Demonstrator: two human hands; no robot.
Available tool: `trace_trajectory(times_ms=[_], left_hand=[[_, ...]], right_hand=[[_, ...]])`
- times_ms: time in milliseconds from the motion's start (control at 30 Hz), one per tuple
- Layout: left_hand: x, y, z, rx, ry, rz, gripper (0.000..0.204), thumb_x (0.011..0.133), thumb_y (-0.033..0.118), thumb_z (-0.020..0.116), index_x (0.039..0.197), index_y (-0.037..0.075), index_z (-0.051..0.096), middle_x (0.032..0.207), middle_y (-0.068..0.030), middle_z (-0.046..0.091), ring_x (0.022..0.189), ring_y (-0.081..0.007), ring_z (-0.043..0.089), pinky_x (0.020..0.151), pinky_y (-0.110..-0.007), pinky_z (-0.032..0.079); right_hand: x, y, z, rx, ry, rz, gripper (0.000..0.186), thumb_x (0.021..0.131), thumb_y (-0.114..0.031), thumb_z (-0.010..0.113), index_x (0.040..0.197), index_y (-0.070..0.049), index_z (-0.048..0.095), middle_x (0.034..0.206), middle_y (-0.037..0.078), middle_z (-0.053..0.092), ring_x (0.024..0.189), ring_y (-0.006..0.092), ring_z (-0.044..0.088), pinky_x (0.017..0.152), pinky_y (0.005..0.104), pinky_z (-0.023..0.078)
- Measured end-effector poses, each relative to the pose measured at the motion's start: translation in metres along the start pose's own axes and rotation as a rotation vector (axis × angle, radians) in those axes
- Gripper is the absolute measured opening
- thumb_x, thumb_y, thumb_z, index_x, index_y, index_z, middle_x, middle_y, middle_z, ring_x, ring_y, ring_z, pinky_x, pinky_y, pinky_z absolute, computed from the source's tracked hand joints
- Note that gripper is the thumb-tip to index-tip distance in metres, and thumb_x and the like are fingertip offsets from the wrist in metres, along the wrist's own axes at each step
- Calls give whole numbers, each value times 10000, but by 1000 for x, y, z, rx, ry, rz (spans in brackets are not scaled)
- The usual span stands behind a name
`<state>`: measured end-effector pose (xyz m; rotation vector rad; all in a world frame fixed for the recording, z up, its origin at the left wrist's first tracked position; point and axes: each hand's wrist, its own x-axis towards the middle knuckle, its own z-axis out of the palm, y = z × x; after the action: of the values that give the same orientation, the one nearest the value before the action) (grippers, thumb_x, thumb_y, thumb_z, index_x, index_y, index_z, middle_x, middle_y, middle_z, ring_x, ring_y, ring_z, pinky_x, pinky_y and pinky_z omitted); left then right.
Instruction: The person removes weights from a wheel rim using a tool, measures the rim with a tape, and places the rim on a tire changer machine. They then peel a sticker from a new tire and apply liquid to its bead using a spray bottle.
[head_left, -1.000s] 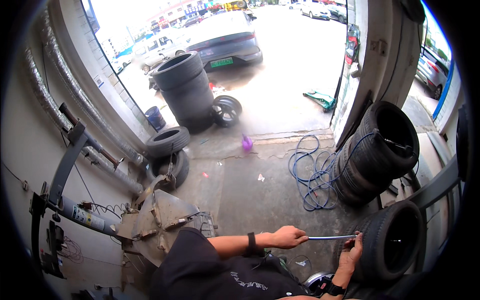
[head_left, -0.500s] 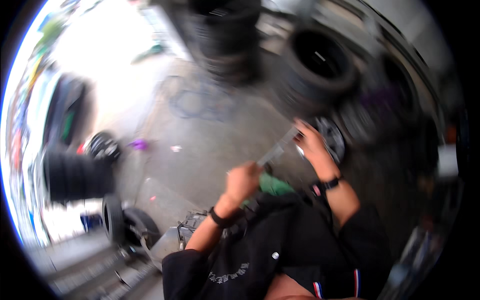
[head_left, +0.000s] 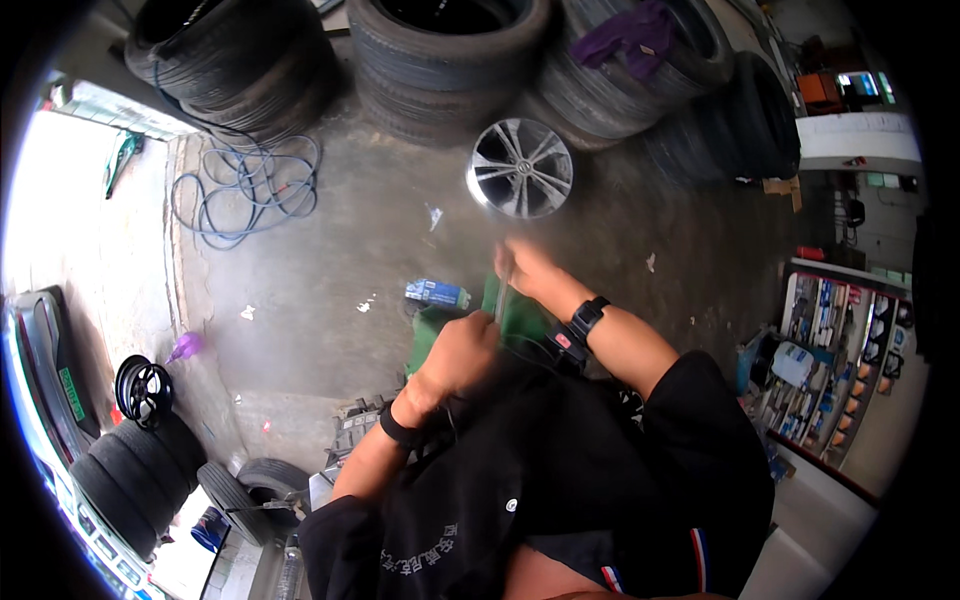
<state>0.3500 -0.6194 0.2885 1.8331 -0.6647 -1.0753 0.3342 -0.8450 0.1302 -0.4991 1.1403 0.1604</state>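
Between my hands runs a slim grey metal-looking rod (head_left: 502, 298); its exact kind is blurred. My left hand (head_left: 462, 350) is closed round its nearer end, close to my body. At the farther end my right hand (head_left: 526, 266), smeared by motion, is wrapped round it. Beneath them shows something green (head_left: 432, 332), partly hidden by my arms. Just left of it lies a blue printed packet (head_left: 438, 293). Beyond my right hand a silver and black alloy wheel rim (head_left: 520, 168) rests face up on the floor.
Stacked tyres (head_left: 445, 75) line the far side, a purple cloth (head_left: 625, 38) on one stack. A coiled blue hose (head_left: 255, 190) lies far left. More tyres (head_left: 140, 475) and a black rim (head_left: 143, 390) stand at left. A tool rack (head_left: 835, 350) is at right.
My view has turned right, so the rim now appears beyond my hands. My right hand has come closer to my left, and the rod now points more straight ahead.
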Motion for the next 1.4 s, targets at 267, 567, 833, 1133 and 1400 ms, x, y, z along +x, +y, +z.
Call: trace_trajectory(times_ms=[267,567,833,1133,1400], left_hand=[[151,33,82,-247,92,-308,332,929,225,655,1115,-45,603,801,-132,683,731,-186,655,667,-348,509],[400,-33,214,-578,133,-662,213,965,231,636,1006,22,642,787,-27,614,684,-116,583,603,-289,481],[553,-52,302,-852,195,-767,213,1017,213,559,1060,9,599,755,-16,574,631,-102,573,558,-267,465],[636,-175,290,478,234,-203,55,859,31,584,815,54,562,858,-135,586,630,-372,629,511,-442,525],[686,-206,270,228,223,-603,203,943,177,550,1082,73,656,777,-242,664,731,-473,631,644,-543,504]], right_hand=[[80,-111,-67,8,129,49,213,1003,-201,482,847,-64,531,661,-20,456,507,72,409,448,220,347],[254,-258,-202,-67,-73,41,164,992,-174,503,853,-92,535,695,-2,485,548,88,444,454,224,363],[400,-330,-286,72,184,248,202,1005,-143,456,827,-62,508,679,0,454,515,87,409,460,206,357],[567,-294,-346,170,94,217,247,1052,-242,485,999,-38,615,883,64,668,824,192,674,778,347,566],[610,-281,-363,242,169,122,234,1057,-218,497,1020,-25,624,955,87,672,857,184,657,785,328,559]])
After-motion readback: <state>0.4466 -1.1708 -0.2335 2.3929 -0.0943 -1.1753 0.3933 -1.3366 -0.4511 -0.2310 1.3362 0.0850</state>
